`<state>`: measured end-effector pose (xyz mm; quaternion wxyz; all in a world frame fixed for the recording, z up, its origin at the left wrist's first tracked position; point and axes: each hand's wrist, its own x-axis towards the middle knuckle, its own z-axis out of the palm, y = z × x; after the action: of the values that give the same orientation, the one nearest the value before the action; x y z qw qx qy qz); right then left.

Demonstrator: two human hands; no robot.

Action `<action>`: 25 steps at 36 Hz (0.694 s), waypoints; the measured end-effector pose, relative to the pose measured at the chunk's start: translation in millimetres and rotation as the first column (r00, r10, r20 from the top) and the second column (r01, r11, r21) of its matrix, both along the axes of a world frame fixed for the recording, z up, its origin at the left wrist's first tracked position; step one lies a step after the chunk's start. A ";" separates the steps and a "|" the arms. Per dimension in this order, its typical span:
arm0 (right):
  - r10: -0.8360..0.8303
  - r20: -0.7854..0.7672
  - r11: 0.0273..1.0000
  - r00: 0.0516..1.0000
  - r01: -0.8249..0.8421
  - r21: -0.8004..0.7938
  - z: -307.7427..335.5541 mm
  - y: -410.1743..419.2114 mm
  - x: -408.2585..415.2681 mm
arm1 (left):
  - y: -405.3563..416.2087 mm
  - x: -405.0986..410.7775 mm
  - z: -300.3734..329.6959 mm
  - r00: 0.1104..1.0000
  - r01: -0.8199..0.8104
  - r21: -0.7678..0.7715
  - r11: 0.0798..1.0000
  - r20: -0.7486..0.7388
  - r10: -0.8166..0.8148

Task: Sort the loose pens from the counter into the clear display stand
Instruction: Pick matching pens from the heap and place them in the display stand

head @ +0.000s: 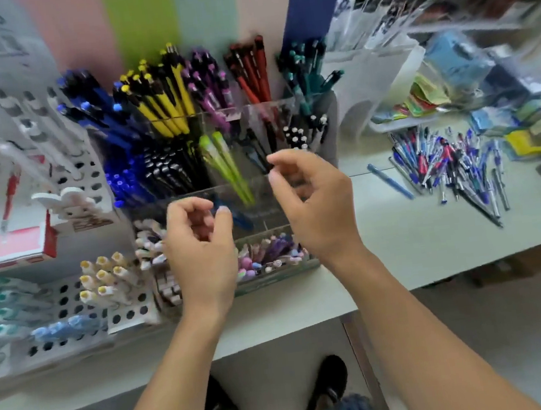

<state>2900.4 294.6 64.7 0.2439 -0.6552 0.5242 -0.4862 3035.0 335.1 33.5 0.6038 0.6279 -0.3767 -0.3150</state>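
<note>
Pens (450,167), mostly blue with red and silver, lie heaped on the counter (402,247) right of the clear display stand (260,185). Left hand (199,246) pinches a blue pen (240,220) over the stand; right hand (313,206) hovers, fingers loosely curled, holding nothing.

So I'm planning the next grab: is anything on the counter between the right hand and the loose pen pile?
Nothing visible. The right hand hovers by the clear display stand; only bare counter lies between it and the pen pile to its right.
</note>
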 end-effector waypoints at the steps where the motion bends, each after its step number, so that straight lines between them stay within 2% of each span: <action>1: -0.058 0.025 0.998 0.998 0.057 0.022 -1.9 1.2 -20.1 | -0.9 -15.6 0.6 0.996 0.079 0.007 0.997 -0.030 -0.079; 4: -0.239 0.094 0.957 0.966 0.219 0.189 -16.2 1.3 -85.2 | -4.2 -71.1 -1.0 0.952 0.305 0.059 0.950 -0.051 -0.303; 7: -0.393 0.140 0.853 0.909 0.304 0.425 -37.5 3.6 -157.6 | -10.3 -134.2 -10.2 0.875 0.483 0.190 0.855 -0.054 -0.482; 9: -0.465 0.149 0.777 0.873 0.322 0.540 -54.2 9.3 -209.8 | -16.3 -177.6 -24.0 0.831 0.539 0.299 0.788 -0.037 -0.555; 13: -0.516 0.109 0.681 0.849 0.331 0.653 -84.3 21.6 -314.5 | -25.3 -265.7 -49.1 0.845 0.505 0.425 0.751 -0.064 -0.531; 18: -0.476 0.002 0.601 0.880 0.323 0.731 -98.8 23.9 -426.1 | -41.2 -374.8 -75.6 0.813 0.513 0.574 0.638 -0.087 -0.576; 25: -0.270 -0.036 0.571 0.962 0.190 0.798 -98.9 -32.1 -475.1 | -100.5 -424.7 -97.4 0.906 0.326 0.677 0.659 -0.025 -0.422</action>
<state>2425.4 262.5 -34.2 0.4674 -0.3816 0.7543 -0.2587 2610.3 234.6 -63.8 0.2339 0.7299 -0.3992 -0.5031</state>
